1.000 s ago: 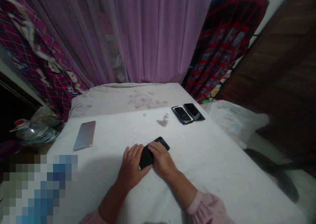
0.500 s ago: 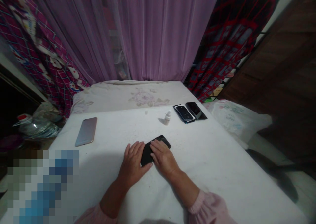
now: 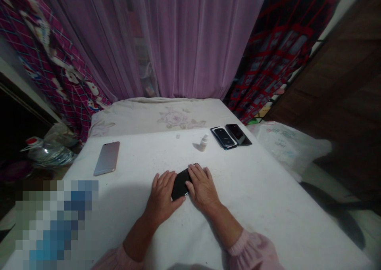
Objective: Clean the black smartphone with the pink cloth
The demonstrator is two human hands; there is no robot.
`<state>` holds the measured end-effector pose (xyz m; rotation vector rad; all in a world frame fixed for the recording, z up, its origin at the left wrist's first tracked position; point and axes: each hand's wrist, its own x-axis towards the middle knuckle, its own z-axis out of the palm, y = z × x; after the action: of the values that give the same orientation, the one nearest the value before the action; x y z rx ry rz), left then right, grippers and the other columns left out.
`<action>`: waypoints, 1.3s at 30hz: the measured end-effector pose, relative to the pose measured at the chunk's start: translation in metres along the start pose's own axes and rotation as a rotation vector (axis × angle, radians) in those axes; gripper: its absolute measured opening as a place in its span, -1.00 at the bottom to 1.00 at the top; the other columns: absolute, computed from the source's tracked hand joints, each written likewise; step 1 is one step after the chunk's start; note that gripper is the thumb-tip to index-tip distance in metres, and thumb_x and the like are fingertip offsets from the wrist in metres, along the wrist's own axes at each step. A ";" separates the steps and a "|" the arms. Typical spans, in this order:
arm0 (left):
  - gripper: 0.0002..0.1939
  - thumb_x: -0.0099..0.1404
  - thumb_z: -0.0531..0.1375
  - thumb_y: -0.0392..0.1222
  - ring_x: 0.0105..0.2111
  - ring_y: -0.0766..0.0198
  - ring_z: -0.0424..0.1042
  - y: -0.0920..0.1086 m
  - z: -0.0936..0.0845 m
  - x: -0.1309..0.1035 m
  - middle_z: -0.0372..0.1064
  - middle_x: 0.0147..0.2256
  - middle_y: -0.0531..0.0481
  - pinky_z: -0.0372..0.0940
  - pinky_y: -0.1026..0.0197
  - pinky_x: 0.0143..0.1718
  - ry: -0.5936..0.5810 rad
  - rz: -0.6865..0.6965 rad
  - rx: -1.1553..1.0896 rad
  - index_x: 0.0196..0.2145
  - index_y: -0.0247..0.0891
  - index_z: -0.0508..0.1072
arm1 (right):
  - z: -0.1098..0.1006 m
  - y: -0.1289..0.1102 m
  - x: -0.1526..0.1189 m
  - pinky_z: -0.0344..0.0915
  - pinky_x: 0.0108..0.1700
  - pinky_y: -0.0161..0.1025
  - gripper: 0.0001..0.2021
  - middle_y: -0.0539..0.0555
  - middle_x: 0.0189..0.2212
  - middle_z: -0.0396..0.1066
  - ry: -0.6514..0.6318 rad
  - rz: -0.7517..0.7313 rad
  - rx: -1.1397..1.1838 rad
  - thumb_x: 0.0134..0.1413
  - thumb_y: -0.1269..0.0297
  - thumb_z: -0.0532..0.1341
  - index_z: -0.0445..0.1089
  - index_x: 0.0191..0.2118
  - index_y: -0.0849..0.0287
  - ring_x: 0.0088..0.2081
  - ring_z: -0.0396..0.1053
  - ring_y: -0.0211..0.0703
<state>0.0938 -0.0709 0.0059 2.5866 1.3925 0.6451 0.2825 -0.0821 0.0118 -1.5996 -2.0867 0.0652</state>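
A black smartphone (image 3: 180,186) lies at a slant on the white cloth in front of me. My left hand (image 3: 162,192) grips its left end, thumb along the near edge and fingers at the far edge. Across the phone's right end lies my right hand (image 3: 203,186), fingers stretched out and thumb resting on the dark surface. That hand covers the phone's right part, and I cannot see whether anything is under the palm. Beyond the phone stands a small white bottle (image 3: 204,143), upright.
A rose-gold phone (image 3: 107,158) lies to the left. At the back right, several phones lie together, among them a dark rounded one (image 3: 224,137) and a black one (image 3: 238,134). A plastic bag (image 3: 291,145) is beyond the table's right edge, a large bottle (image 3: 47,153) beyond the left.
My right hand has slid rightward over the phone, uncovering more of its middle and covering its right end. The left hand keeps its hold. The view has shifted slightly.
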 end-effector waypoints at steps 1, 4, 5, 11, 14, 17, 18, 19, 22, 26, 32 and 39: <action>-0.34 0.21 0.21 -0.01 0.20 -0.10 0.23 0.000 0.000 0.000 0.30 0.16 -0.24 -0.04 -0.24 0.26 -0.001 -0.003 -0.001 0.21 -0.25 0.19 | -0.001 0.000 -0.001 0.01 0.24 0.30 -0.56 0.27 0.20 0.27 -0.013 -0.029 0.010 0.24 0.31 0.09 0.27 0.21 0.26 0.25 0.15 0.18; -0.35 0.21 0.21 -0.02 0.20 -0.10 0.22 0.001 0.000 0.000 0.29 0.17 -0.25 -0.04 -0.24 0.26 -0.001 -0.010 -0.001 0.20 -0.27 0.20 | -0.006 -0.002 -0.003 -0.03 0.28 0.26 -0.55 0.25 0.21 0.25 -0.070 -0.138 0.058 0.24 0.29 0.10 0.25 0.22 0.25 0.26 0.14 0.12; -0.35 0.21 0.21 -0.02 0.20 -0.10 0.22 0.001 0.000 0.000 0.29 0.17 -0.25 -0.03 -0.24 0.26 -0.002 -0.010 -0.001 0.20 -0.28 0.20 | -0.007 -0.003 -0.003 -0.05 0.29 0.26 -0.55 0.24 0.21 0.25 -0.088 -0.160 0.071 0.24 0.29 0.10 0.25 0.22 0.25 0.25 0.15 0.11; -0.37 0.21 0.21 -0.01 0.20 -0.09 0.23 0.000 -0.001 0.000 0.29 0.17 -0.24 -0.02 -0.24 0.26 -0.003 -0.002 0.008 0.19 -0.26 0.22 | -0.009 0.000 0.001 -0.06 0.28 0.29 -0.57 0.24 0.21 0.26 -0.085 -0.112 0.067 0.25 0.31 0.07 0.26 0.21 0.24 0.25 0.16 0.13; -0.36 0.21 0.21 -0.02 0.20 -0.10 0.22 -0.001 -0.001 0.000 0.29 0.17 -0.25 -0.03 -0.25 0.26 0.000 0.003 0.008 0.19 -0.28 0.22 | -0.009 0.003 0.002 -0.03 0.26 0.29 -0.57 0.25 0.21 0.25 -0.072 -0.083 0.036 0.26 0.31 0.06 0.26 0.21 0.24 0.25 0.15 0.14; -0.36 0.21 0.21 -0.03 0.20 -0.09 0.22 -0.001 0.000 -0.001 0.29 0.17 -0.25 -0.01 -0.24 0.25 0.003 0.003 0.015 0.19 -0.30 0.22 | -0.010 0.004 0.000 -0.05 0.28 0.26 -0.57 0.24 0.21 0.26 -0.046 -0.108 0.021 0.26 0.30 0.07 0.26 0.21 0.22 0.26 0.14 0.11; -0.36 0.20 0.21 -0.03 0.20 -0.09 0.23 -0.001 0.000 -0.001 0.30 0.16 -0.25 -0.01 -0.24 0.25 0.004 0.006 0.019 0.19 -0.31 0.22 | -0.010 0.005 -0.002 -0.06 0.28 0.24 -0.58 0.23 0.20 0.27 -0.023 -0.113 0.018 0.27 0.30 0.06 0.26 0.21 0.21 0.26 0.15 0.09; -0.35 0.20 0.21 -0.03 0.20 -0.09 0.23 -0.001 0.000 -0.001 0.30 0.16 -0.26 0.00 -0.23 0.25 0.006 0.008 0.023 0.19 -0.32 0.22 | -0.010 0.005 -0.003 -0.05 0.29 0.21 -0.58 0.22 0.19 0.29 0.005 -0.108 0.016 0.28 0.30 0.05 0.26 0.21 0.21 0.24 0.17 0.06; -0.35 0.20 0.21 -0.03 0.20 -0.09 0.23 0.000 0.001 -0.001 0.30 0.16 -0.25 0.00 -0.23 0.25 0.027 0.015 0.031 0.20 -0.31 0.22 | -0.009 0.008 -0.007 0.05 0.26 0.12 -0.62 0.23 0.13 0.36 0.088 -0.066 0.005 0.29 0.32 0.03 0.32 0.16 0.20 0.15 0.29 0.00; -0.35 0.21 0.20 -0.02 0.20 -0.09 0.23 -0.001 0.002 -0.001 0.31 0.15 -0.24 0.00 -0.22 0.26 0.046 0.018 0.034 0.21 -0.28 0.21 | -0.003 0.009 -0.008 0.16 0.21 0.13 -0.67 0.25 0.04 0.43 0.118 -0.070 -0.025 0.26 0.33 0.06 0.40 0.07 0.24 0.08 0.35 0.03; -0.36 0.22 0.20 -0.01 0.19 -0.09 0.24 -0.001 0.002 -0.002 0.31 0.16 -0.26 -0.01 -0.22 0.26 0.039 0.016 0.041 0.20 -0.30 0.21 | 0.004 0.007 -0.009 0.18 0.22 0.14 -0.60 0.29 0.14 0.34 0.130 -0.118 -0.020 0.25 0.36 0.06 0.32 0.16 0.30 0.18 0.25 0.07; -0.35 0.23 0.19 0.00 0.19 -0.08 0.24 -0.001 0.004 -0.002 0.32 0.14 -0.25 -0.01 -0.21 0.26 0.061 0.027 0.041 0.21 -0.28 0.20 | 0.001 0.006 -0.011 0.18 0.22 0.14 -0.56 0.26 0.18 0.29 0.071 -0.184 0.019 0.26 0.35 0.05 0.25 0.22 0.27 0.22 0.20 0.05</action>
<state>0.0936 -0.0718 0.0017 2.6432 1.4047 0.7119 0.2889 -0.0898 0.0049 -1.3723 -2.1604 -0.0350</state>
